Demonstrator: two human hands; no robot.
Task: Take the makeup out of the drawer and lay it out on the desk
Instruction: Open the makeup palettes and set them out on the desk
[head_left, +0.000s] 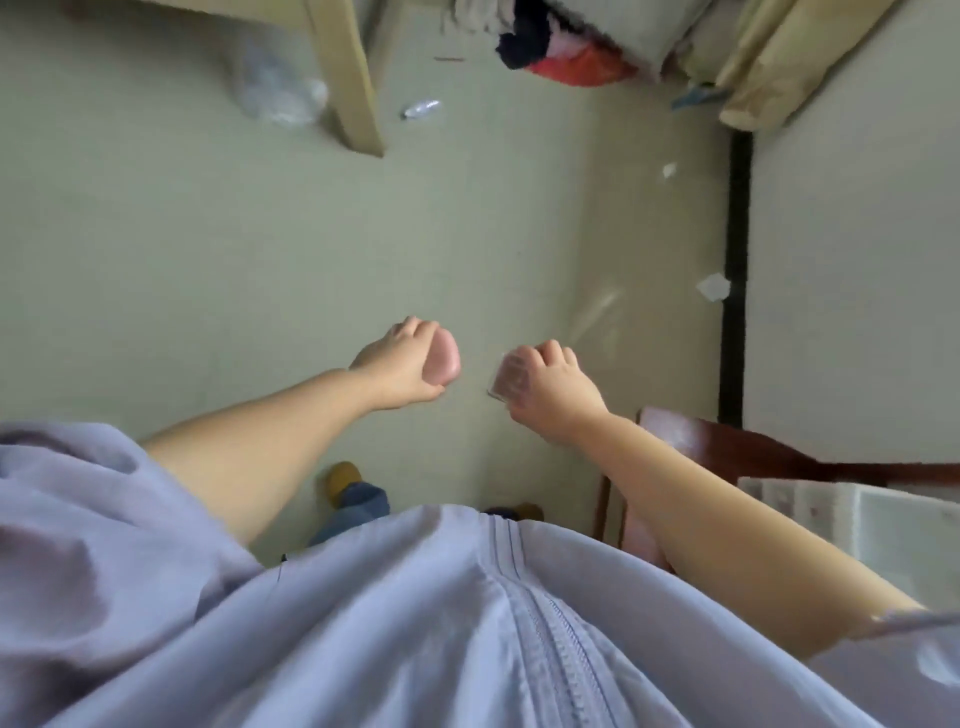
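Observation:
I look straight down at the floor. My left hand (402, 364) grips a round pink makeup item (441, 356), smooth and egg-shaped, like a sponge or compact. My right hand (550, 387) holds a small clear-edged case with a brownish pink inside (509, 387), perhaps a blush or eyeshadow pan. Both hands are held out in front of my body, close together above the pale green floor. Neither the drawer nor the desk top is clearly in view.
A dark red wooden chair (727, 447) stands at the right, with a white container (883, 525) beside it. A beige furniture leg (353, 88) rises at the top left. Clothes (561, 52) and paper scraps (712, 287) lie on the floor. My feet (345, 483) show below.

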